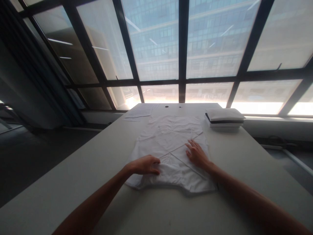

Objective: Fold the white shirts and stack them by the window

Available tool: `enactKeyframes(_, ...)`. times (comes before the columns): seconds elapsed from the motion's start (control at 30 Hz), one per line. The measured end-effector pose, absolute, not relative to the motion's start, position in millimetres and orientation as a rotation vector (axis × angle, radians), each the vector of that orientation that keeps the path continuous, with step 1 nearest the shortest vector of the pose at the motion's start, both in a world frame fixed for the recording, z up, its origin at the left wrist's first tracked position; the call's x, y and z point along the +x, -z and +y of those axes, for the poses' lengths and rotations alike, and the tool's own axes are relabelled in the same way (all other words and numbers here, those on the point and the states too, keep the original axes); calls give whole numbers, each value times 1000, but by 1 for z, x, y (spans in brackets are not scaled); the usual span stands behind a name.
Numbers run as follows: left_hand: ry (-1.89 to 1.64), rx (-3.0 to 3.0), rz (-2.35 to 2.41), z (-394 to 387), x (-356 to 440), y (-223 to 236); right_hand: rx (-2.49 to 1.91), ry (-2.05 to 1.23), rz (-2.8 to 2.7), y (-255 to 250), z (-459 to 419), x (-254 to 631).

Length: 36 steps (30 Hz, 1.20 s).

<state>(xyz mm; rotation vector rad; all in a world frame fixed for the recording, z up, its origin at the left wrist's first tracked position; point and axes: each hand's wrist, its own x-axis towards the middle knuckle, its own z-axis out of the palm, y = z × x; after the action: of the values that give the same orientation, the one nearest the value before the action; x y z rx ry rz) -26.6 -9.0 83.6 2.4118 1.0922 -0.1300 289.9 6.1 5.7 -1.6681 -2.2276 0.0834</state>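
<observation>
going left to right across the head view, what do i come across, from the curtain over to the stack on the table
Dark curtain → left hand → right hand → stack of folded cloth

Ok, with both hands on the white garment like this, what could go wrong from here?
The white garment already shows wrinkles near the left hand and right hand; pressing down could set them as creases. The folded stack sits close to the right edge of the table, so a bump might tip it off. The papers lie near the garment's far left corner and could shift if it is pulled.
</observation>
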Motion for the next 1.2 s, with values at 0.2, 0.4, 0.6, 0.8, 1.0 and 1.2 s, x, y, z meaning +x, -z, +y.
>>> enactKeyframes(0.2,49,2431,936,-17,-19,-92,-1117,-342,-2474,-21,-31,264)
enactKeyframes(0.4,260,2138,704,-28,-20,-110,-790,-592,-2708,-30,-50,252)
enactKeyframes(0.6,162,2077,564,-36,-7,-101,-689,-681,-2779,-36,-65,249)
enactKeyframes(0.8,-502,2428,771,-56,24,-58,-868,-632,-2720,-25,-71,245)
enactKeyframes(1.0,-290,2726,808,-60,21,-24,-975,-641,-2671,-13,-70,246)
enactKeyframes(1.2,-211,2786,830,-60,18,-16,-964,-643,-2661,-15,-66,245)
